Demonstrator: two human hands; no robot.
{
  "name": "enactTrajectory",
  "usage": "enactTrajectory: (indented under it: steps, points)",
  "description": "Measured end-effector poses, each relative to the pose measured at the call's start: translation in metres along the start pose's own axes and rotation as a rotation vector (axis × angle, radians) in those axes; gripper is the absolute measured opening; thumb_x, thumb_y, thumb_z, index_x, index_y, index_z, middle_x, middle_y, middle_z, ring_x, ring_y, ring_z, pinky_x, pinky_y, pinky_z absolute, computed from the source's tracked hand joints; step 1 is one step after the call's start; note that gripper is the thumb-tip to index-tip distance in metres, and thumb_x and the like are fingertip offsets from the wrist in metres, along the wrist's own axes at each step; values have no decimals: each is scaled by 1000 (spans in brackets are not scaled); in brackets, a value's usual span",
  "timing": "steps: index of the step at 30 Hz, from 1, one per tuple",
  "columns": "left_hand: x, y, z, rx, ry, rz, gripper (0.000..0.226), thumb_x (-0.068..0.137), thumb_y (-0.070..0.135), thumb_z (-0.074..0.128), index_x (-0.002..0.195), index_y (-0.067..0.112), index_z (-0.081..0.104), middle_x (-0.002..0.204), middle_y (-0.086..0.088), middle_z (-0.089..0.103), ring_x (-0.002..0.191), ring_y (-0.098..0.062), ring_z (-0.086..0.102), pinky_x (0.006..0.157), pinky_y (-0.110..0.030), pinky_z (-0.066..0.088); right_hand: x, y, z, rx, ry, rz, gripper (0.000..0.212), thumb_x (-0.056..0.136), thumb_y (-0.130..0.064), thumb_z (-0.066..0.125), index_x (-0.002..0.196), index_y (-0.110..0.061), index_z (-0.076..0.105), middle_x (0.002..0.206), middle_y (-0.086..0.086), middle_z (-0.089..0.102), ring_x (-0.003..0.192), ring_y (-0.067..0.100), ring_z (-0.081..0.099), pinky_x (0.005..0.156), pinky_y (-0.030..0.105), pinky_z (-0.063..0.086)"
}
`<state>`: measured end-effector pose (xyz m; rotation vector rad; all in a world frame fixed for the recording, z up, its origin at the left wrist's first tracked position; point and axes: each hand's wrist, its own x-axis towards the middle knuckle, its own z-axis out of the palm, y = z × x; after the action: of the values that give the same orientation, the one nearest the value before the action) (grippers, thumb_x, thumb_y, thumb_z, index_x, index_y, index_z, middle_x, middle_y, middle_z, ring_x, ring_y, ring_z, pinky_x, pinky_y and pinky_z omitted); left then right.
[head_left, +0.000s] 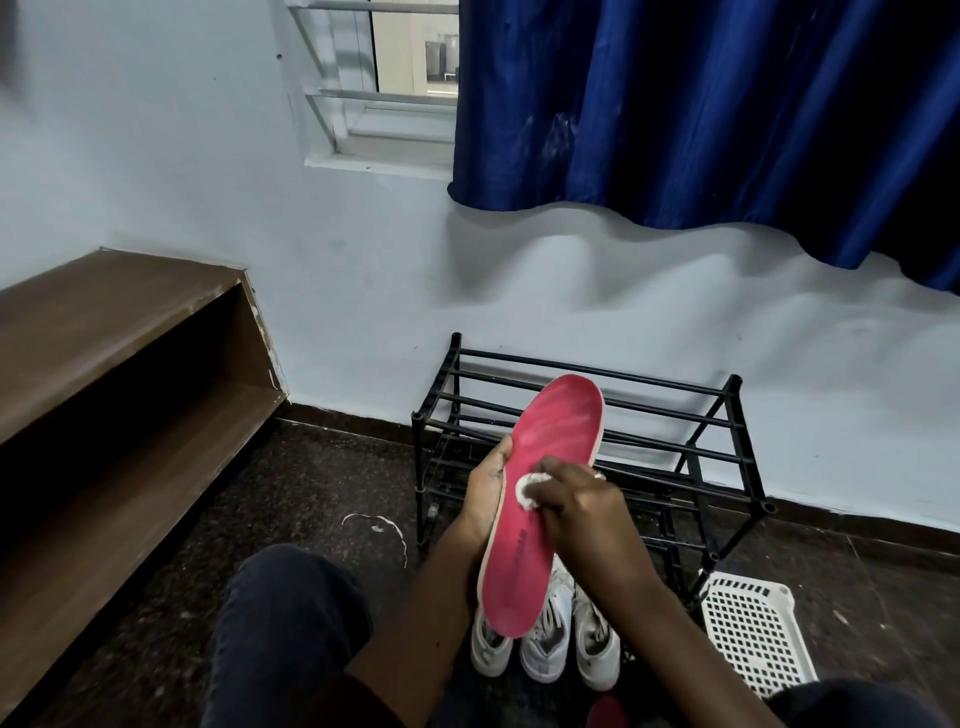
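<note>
The left hand (485, 486) is gripping a long, flat pink foam insole (540, 499); the right hand (576, 512) is pinching a small fluffy white cotton pad (527, 489) against it.

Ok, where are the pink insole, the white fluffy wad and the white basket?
pink insole (563, 415): head view, on its toe end.
white wad (523, 492): head view, on the part that shows.
white basket (748, 631): head view, on its holed surface.
</note>
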<state>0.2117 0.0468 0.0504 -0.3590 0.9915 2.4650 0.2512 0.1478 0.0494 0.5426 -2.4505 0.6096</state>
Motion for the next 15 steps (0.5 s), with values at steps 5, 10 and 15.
enactTrajectory:
  steps: [5,10,15]
  points:
    - [-2,1,5,23,-15,-13,73,102,28,24,50,3,69,48,-6,62,41,-12,61,40,-15,46,12,-1,1,-167,22,103,16,56,1,58,62,-9,70,85,12,70,64,30,64,49,21,45]
    - [-2,7,3,39,26,44,72,102,30,25,54,4,72,54,-9,66,46,-16,65,42,-19,50,-8,-22,0,2,52,82,24,65,-6,48,57,-14,69,74,1,69,57,22,62,56,21,41]
    - [-7,9,5,51,27,-4,60,98,43,27,86,1,67,67,-16,69,53,-27,66,52,-29,55,-22,-30,-2,0,13,57,15,57,-1,61,59,-14,68,81,2,70,62,21,63,56,24,44]
